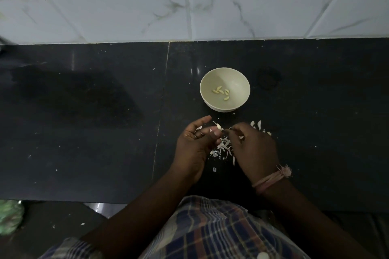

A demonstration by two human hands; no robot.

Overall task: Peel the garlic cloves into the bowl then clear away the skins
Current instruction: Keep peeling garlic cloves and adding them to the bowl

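Garlic skins [224, 147] on black counter [84, 132]

A dark, polished stone worktop [84, 111] fills the middle of the scene, with a thin seam [162, 107] running from far to near left of centre. Behind it rises a wall of pale marble-look tiles [126, 2] with grey veins and light grout lines. Light is dim, with faint glints on the stone. Near left, below the edge, lies something green and blurred [10, 216].
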